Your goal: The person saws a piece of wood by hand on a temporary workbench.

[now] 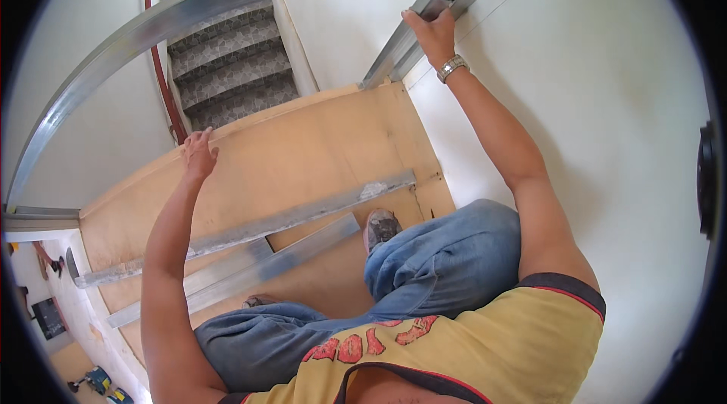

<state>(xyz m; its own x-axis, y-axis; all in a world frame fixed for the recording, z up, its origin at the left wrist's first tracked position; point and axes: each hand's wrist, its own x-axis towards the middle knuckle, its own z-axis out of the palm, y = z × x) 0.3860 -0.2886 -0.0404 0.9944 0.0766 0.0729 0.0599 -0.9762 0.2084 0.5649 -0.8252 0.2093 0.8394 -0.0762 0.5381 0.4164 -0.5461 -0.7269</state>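
Yellow shirt (469, 343) and blue jeans (424, 268) fill the near view, above a plywood platform (318, 146) with both arms raised.

Right hand (433, 34) has its fingers curled round a metal channel (394, 52) running along the white wall (606, 101), a wristwatch (452, 68) just below. Left hand (199, 154) hangs with fingers loosely spread over the platform's far left edge, holding nothing. Two metal channels (250, 233) lie across the platform by the shoe (381, 227). A curved metal rail (189, 14) arches overhead; grey stairs (231, 63) lie beyond.
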